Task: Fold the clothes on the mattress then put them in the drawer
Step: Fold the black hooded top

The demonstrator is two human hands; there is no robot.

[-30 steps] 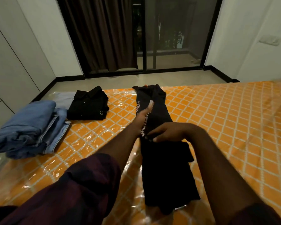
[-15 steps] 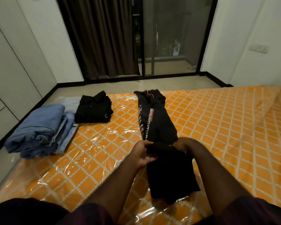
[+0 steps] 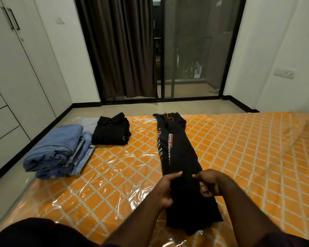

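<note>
Black track pants (image 3: 177, 154) with white and orange lettering lie lengthwise on the orange plastic-wrapped mattress (image 3: 248, 157), waistband at the far edge. My left hand (image 3: 165, 189) grips the pants' left edge near the middle of their length. My right hand (image 3: 208, 182) pinches the right edge at the same height. The near part of the pants lies bunched below my hands. Folded blue jeans (image 3: 59, 152) and a folded black shirt (image 3: 111, 130) rest on the mattress's left side.
White wardrobe doors and drawers (image 3: 5, 111) line the left wall. Bare floor (image 3: 150, 108) runs between the mattress and a dark curtain (image 3: 118, 50) with a glass sliding door (image 3: 194, 50). The mattress's right half holds nothing.
My left hand left the lettering further up the pants and came back beside my right hand. Both hands now grip the pants' two edges. The camera has tilted up.
</note>
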